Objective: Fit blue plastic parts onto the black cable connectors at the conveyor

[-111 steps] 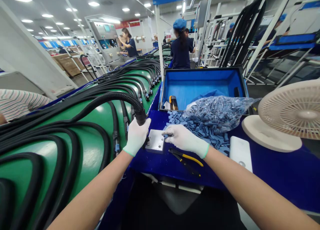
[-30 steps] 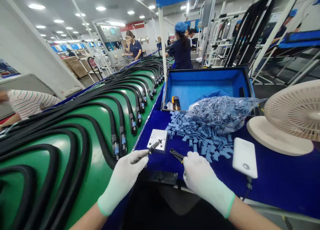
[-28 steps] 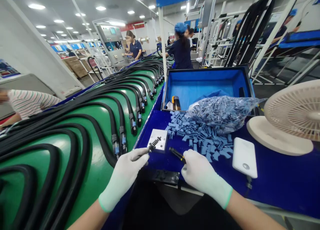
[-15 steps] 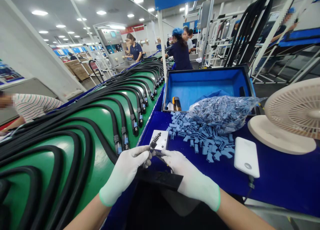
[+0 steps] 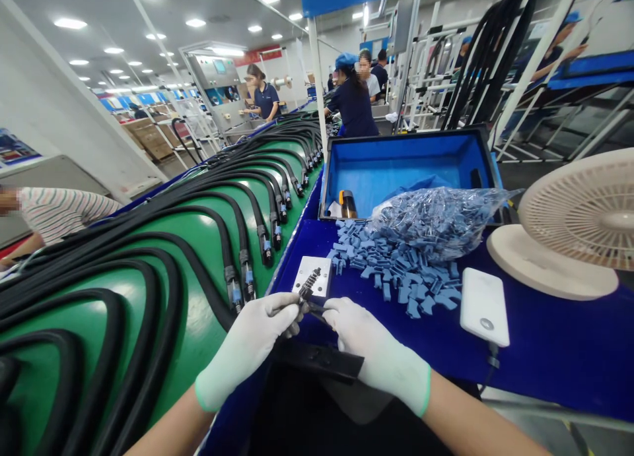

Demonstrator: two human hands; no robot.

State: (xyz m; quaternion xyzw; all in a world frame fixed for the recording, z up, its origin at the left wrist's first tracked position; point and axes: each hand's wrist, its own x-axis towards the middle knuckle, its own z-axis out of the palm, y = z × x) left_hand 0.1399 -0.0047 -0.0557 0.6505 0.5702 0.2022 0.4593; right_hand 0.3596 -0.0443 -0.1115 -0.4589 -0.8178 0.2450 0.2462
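My left hand, in a white glove, is closed around a small black part with a ribbed or spring-like end. That end points up and away from me, over a pale block with round holes. My right hand, gloved too, has its fingers closed on a thin dark piece that meets the black part at my left fingertips. Whether it is a tool or part of the assembly I cannot tell. Below the hands lies a flat black bar. My fingers hide the contact point.
Black hoses with blue-marked ends lie on the green belt at left. Loose blue clips and a plastic bag of them lie before the blue crate. A power bank and fan stand right. People work beyond.
Both hands stay together at the black part, with only a slight shift. The ribbed end has moved a little to the right. The whole view has shifted slightly.
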